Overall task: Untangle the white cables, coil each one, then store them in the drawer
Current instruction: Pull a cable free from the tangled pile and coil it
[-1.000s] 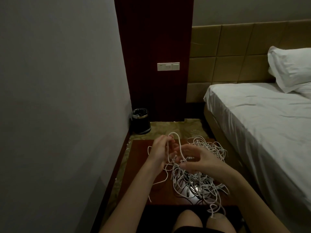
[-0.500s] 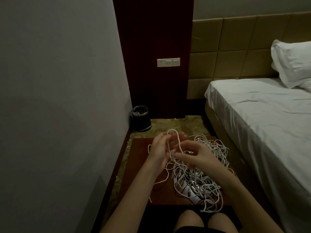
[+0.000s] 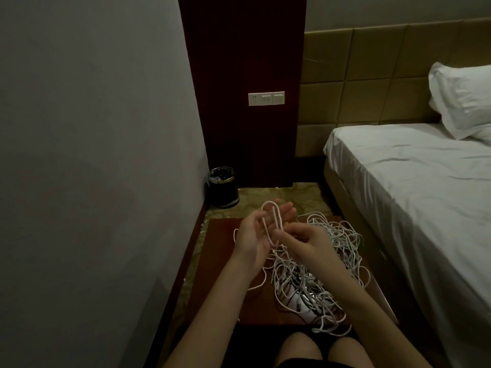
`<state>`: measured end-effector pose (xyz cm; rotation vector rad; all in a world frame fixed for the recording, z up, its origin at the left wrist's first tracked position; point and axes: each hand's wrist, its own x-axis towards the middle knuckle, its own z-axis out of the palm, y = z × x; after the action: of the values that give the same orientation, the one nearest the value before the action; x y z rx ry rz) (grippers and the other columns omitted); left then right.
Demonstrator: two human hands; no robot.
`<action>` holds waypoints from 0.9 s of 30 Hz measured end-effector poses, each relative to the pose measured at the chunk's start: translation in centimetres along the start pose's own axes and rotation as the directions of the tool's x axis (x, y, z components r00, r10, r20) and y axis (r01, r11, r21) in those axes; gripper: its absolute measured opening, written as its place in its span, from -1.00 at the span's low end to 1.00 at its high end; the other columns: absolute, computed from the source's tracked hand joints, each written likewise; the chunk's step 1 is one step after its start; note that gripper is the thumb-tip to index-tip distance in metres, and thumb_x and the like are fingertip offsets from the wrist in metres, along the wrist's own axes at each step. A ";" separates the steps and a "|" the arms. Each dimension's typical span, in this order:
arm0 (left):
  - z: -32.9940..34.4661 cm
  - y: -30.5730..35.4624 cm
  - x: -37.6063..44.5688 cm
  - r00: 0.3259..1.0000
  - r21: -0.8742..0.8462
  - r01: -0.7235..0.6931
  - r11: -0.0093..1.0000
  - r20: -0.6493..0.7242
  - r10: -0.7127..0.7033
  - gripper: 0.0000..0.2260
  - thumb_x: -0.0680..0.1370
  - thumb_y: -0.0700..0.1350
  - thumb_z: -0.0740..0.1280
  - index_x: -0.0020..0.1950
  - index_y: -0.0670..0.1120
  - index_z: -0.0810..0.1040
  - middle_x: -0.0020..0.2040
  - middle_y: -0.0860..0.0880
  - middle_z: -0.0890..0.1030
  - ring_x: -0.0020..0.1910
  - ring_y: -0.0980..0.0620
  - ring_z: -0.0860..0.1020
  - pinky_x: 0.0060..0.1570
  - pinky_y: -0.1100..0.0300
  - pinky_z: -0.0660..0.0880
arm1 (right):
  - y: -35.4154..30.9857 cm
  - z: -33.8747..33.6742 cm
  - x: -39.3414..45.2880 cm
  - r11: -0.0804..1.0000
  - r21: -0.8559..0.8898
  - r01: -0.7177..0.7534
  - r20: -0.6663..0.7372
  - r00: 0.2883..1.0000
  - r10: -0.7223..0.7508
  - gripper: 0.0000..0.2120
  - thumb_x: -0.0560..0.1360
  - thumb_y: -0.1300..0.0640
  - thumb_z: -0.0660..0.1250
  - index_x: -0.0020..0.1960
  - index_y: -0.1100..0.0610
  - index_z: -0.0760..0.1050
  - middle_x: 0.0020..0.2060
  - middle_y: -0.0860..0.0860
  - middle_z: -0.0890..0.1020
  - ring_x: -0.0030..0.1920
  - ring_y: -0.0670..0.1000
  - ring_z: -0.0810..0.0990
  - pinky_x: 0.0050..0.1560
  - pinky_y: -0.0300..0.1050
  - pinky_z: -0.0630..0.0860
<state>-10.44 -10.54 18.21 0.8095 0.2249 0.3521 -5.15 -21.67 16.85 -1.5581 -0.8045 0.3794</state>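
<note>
A big tangle of white cables (image 3: 321, 269) lies on the red-brown nightstand (image 3: 220, 293), with some strands hanging over its front edge. My left hand (image 3: 255, 235) is raised above the nightstand's far left part, palm up and fingers straight. A loop of white cable (image 3: 276, 216) lies across that palm and stands up past the fingers. Just to the right, my right hand (image 3: 305, 243) pinches a strand of that cable at the loop's lower end, fingers curled. No drawer is in sight.
A grey wall runs close along the left. A black waste bin (image 3: 223, 187) stands on the floor beyond the nightstand. The bed (image 3: 414, 187) with a pillow (image 3: 462, 99) fills the right. My knees (image 3: 300, 346) are at the nightstand's front edge.
My left hand's fingers have straightened from a curl around the loop. My right hand has moved slightly left toward the left palm, still pinching the strand.
</note>
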 end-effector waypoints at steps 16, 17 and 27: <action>-0.6 -0.4 1.3 0.996 -0.057 0.091 0.994 0.008 -0.091 -0.71 0.68 -0.12 0.05 -0.17 -0.14 0.42 -0.50 0.05 0.28 -0.52 0.14 0.37 -0.21 0.21 0.53 | 0.2 -2.1 -0.4 0.982 -0.189 -0.032 0.059 0.997 0.044 -0.89 0.50 0.08 0.39 -0.10 0.12 0.63 -0.48 -0.05 0.58 -0.44 -0.09 0.51 -0.38 -0.26 0.42; -0.8 -0.2 1.4 0.994 -0.165 0.112 0.980 0.008 -0.112 -0.70 0.68 -0.10 0.06 -0.21 -0.12 0.39 -0.50 0.05 0.27 -0.55 0.15 0.32 -0.27 0.22 0.52 | 0.0 -2.4 -0.5 0.975 -0.223 -0.001 0.060 0.998 0.015 -0.92 0.50 0.09 0.39 -0.09 0.10 0.61 -0.47 -0.08 0.59 -0.44 -0.14 0.52 -0.36 -0.28 0.43; -1.3 0.9 1.5 0.994 -0.123 0.105 0.987 -0.018 -0.108 -0.61 0.64 0.14 0.08 -0.29 -0.06 0.33 -0.46 0.06 0.22 -0.59 0.18 0.18 -0.56 0.34 0.05 | -2.5 -3.0 -1.1 0.652 -0.681 0.333 0.261 0.942 -0.209 -0.91 0.49 0.10 0.41 -0.03 0.03 0.68 -0.14 -0.14 0.69 -0.18 -0.25 0.58 -0.11 -0.48 0.44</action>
<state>-9.66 -8.52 17.93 0.6698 0.2659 0.2728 -4.59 -24.72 19.54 -2.1037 -1.4162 -0.0693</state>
